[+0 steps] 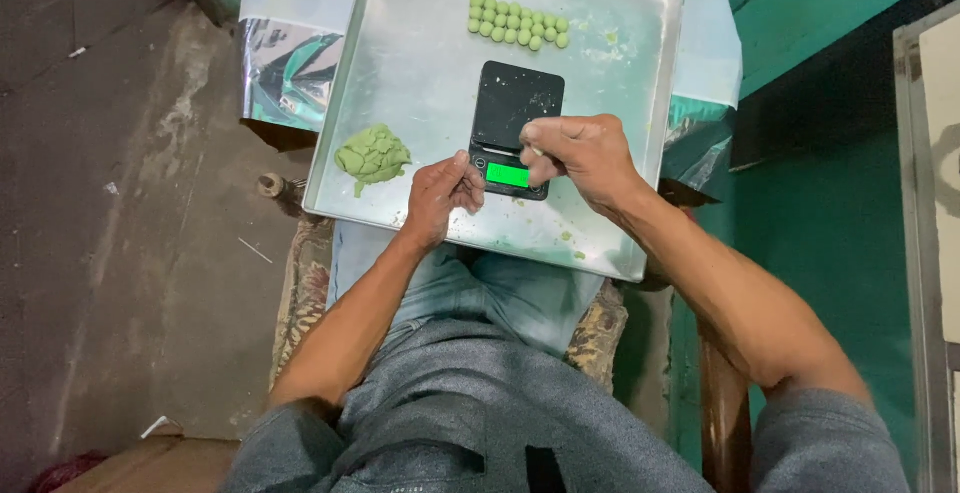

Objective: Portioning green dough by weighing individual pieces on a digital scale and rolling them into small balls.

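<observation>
A large metal tray (420, 73) rests in front of my knees. On it stands a small black digital scale (514, 113) with a lit green display. My left hand (440, 198) hovers at the scale's near left corner, fingers curled together; whether it holds a bit of dough I cannot tell. My right hand (585, 153) is closed just right of the scale, thumb and fingers pinched, their contents hidden. A lump of green dough (373, 156) lies on the tray to the left. Several small green dough balls (515, 21) sit in rows at the tray's far side.
The tray lies on a surface covered with shiny plastic (285, 63). Green dough crumbs dot the tray near its right edge (610, 43). A bare concrete floor (110, 203) spreads to the left. A green wall (830, 153) and a metal-framed panel (925, 203) stand at the right.
</observation>
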